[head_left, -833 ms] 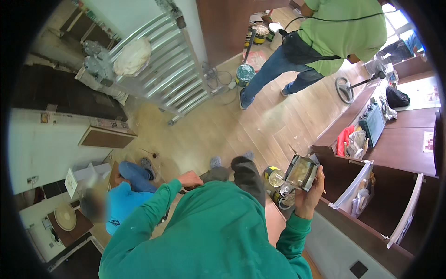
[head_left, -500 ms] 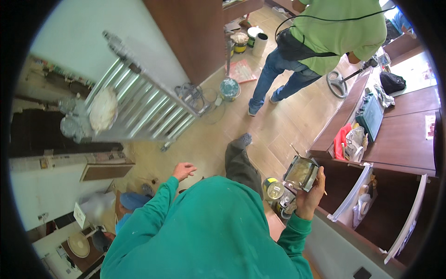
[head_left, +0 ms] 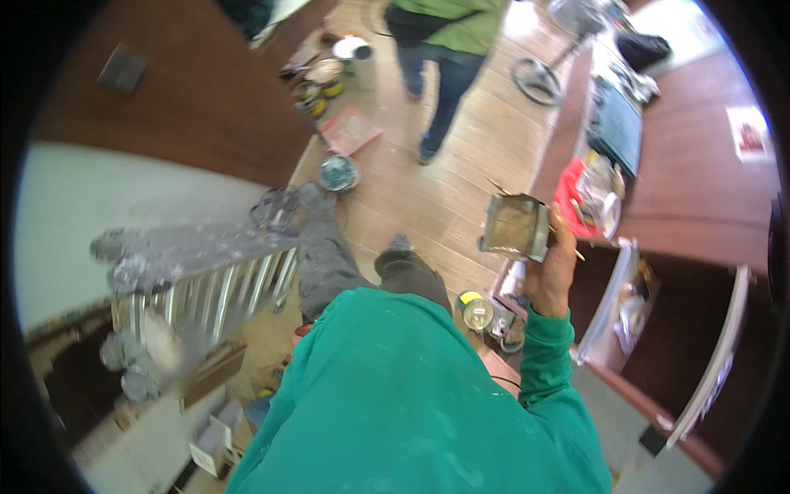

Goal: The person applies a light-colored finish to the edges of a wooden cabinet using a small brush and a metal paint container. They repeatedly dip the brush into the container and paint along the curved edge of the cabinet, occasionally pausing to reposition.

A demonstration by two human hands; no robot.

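My right hand [head_left: 553, 276] is raised at the right, fingers wrapped round the side of a small, square, open-topped container [head_left: 514, 226]. Its walls are dark and ragged, and the inside looks brownish. A thin pale stick [head_left: 579, 256] pokes out by my fingers; another thin tip shows at the container's far left corner. Of my left hand [head_left: 303, 331] only a sliver shows beside my green shirt; its fingers are hidden. Below the container, a can with a yellow band [head_left: 475, 311] stands among other cans at my right side.
A metal ladder [head_left: 218, 300] lies at the left, blurred. Ahead are a bucket [head_left: 337, 174], a pink sheet [head_left: 350, 130] and several paint cans. A person in a light green shirt [head_left: 461, 33] stands farther off. Brown cabinets [head_left: 691, 177] with open compartments line the right, with a teal case [head_left: 617, 128] on them.
My view has turned and moved forward, blurring the left side. My left hand has dropped almost out of sight behind my shirt. The container stays in my right hand. The other person is farther ahead.
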